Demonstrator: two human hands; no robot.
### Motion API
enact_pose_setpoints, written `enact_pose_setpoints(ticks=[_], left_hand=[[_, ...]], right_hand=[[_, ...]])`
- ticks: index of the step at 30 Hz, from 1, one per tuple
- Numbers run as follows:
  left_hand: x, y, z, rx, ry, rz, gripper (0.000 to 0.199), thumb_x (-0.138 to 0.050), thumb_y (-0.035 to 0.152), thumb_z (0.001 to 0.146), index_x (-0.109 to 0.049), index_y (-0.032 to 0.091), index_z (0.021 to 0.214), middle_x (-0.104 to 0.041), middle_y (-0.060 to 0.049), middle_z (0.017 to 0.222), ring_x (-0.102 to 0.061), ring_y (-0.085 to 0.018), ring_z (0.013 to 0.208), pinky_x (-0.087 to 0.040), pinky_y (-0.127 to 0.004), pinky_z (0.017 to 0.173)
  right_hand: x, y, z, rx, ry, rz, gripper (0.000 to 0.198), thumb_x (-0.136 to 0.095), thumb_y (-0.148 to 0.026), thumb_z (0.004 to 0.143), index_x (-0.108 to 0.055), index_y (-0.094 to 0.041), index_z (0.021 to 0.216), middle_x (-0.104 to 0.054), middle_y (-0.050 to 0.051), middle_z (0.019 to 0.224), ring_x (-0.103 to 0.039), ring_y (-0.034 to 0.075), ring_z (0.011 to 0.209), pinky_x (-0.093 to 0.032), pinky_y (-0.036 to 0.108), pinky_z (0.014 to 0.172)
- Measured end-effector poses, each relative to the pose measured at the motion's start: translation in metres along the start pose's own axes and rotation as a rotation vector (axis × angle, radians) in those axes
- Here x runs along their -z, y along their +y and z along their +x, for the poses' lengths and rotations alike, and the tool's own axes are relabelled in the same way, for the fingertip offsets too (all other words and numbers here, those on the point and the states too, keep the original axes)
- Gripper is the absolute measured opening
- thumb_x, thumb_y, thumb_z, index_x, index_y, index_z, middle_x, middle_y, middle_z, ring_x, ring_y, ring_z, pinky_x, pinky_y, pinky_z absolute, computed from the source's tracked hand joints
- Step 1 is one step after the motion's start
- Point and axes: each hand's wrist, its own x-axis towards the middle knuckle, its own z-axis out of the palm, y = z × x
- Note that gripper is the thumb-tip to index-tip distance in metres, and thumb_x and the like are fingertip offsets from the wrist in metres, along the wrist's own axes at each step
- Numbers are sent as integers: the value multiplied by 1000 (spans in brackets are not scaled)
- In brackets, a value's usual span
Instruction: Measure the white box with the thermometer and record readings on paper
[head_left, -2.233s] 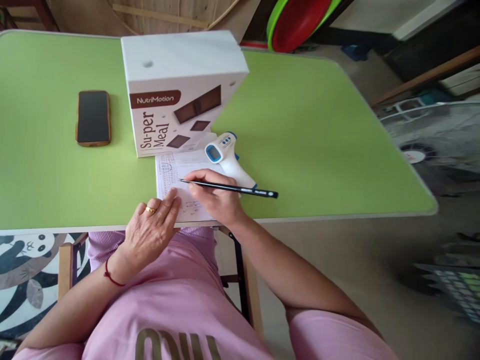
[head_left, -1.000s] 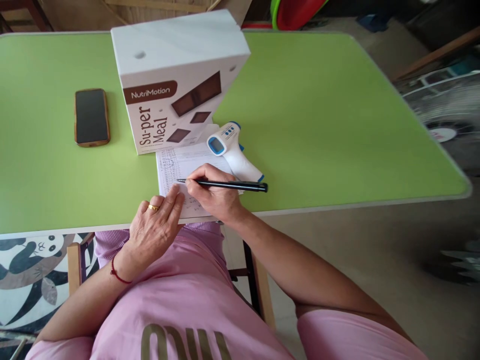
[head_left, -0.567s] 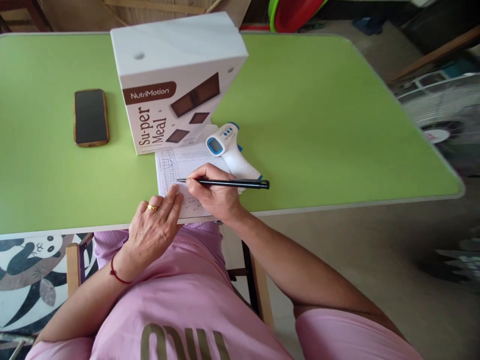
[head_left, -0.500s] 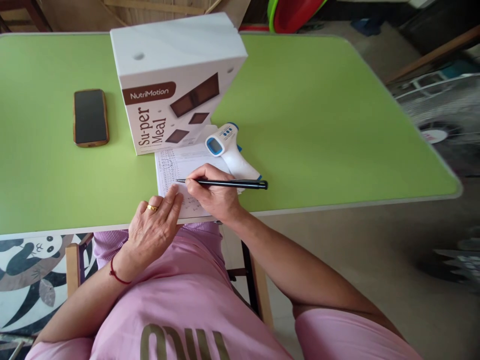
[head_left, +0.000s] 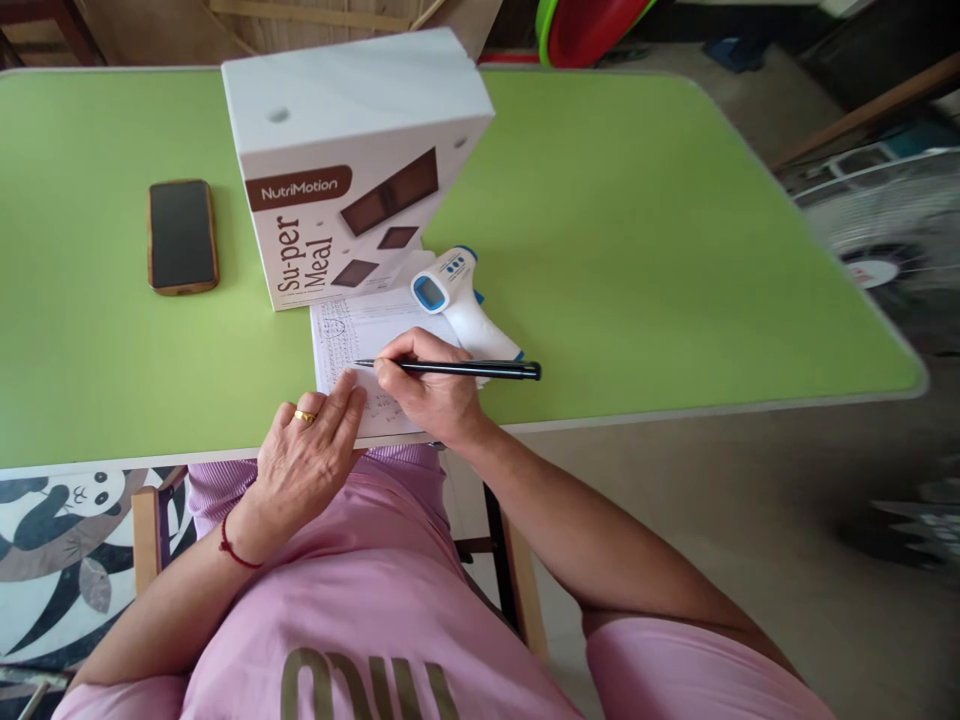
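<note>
My right hand is closed around a black pen, whose tip points left and meets a sheet of paper with handwritten marks. The pen lies at a low slant over the page. Flat on the paper's lower left part rests my left hand, fingers stretched out, a gold ring on one and a red cord at the wrist. Beyond my right hand a white and blue infrared thermometer lies partly on the paper, its screen facing me. Part of the page is hidden by my hands.
A tall white NutriMotion box stands upright at the paper's far edge. To its left lies a phone in a brown case. The green table has a pale rim. A fan stands right of the table.
My right hand and the pen have shifted very slightly to the right. My left hand, the paper and the thermometer stay as they were.
</note>
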Motion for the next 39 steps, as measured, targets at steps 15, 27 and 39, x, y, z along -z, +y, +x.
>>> enact_pose_setpoints(ticks=[15,27,39], left_hand=[[2,0,0,20,-68,-14,55,-64,32,94,-51,14,144,-48,-13,154,-59,-27,106,-52,-38,79],[0,0,0,15,13,8,52,-65,34,94,-56,14,141,-50,-10,153,-59,-26,102,-51,-36,76],[1,1,-1,17,-50,-8,53,-63,33,95,-52,14,143,-46,-12,155,-59,-27,105,-51,-38,79]], right_hand=[[0,1,-1,-48,-20,-7,14,-58,-25,84,-53,-24,71,-62,-4,59,-51,11,51,-45,24,52],[0,1,-1,-30,9,3,14,-58,-23,83,-54,-23,70,-61,-5,58,-50,10,49,-43,24,50],[1,2,-2,-75,22,-26,15,-58,-24,83,-52,-24,69,-59,-4,58,-49,11,49,-45,25,51]])
